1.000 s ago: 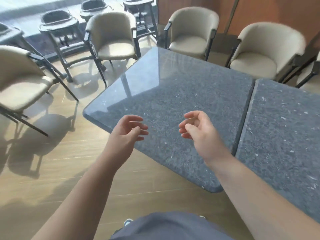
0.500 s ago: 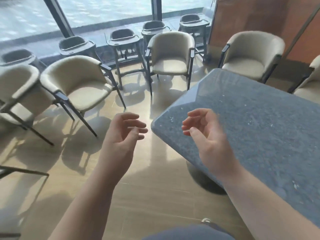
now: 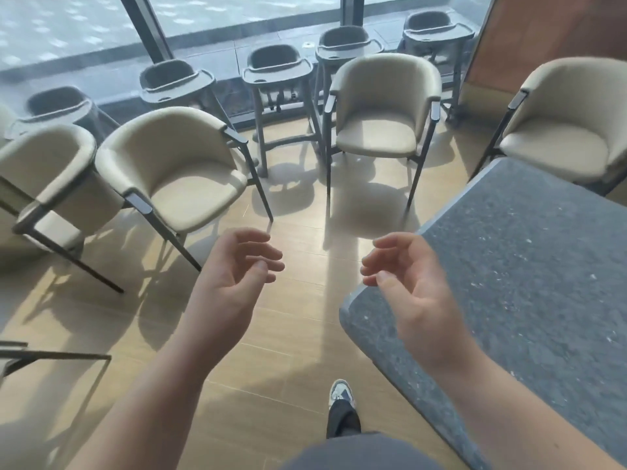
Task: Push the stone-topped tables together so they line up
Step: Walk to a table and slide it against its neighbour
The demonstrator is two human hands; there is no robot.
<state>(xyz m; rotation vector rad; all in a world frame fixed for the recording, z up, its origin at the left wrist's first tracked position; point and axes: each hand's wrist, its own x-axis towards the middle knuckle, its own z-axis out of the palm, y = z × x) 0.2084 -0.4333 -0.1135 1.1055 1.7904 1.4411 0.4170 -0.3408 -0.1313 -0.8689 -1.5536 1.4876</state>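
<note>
The grey speckled stone-topped table (image 3: 529, 283) filled the right side of the frame, its rounded corner at centre right. My right hand (image 3: 410, 290) hovered above that corner, fingers loosely curled, holding nothing. My left hand (image 3: 230, 283) hung over the wooden floor (image 3: 295, 334), equally relaxed. Beige cushioned armchairs (image 3: 179, 174) and grey high chairs (image 3: 274, 72) stood across the upper frame.

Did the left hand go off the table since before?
Yes. The open left hand hangs over the wooden floor, left of the grey stone-topped table; a second ago it hung over that tabletop.
</note>
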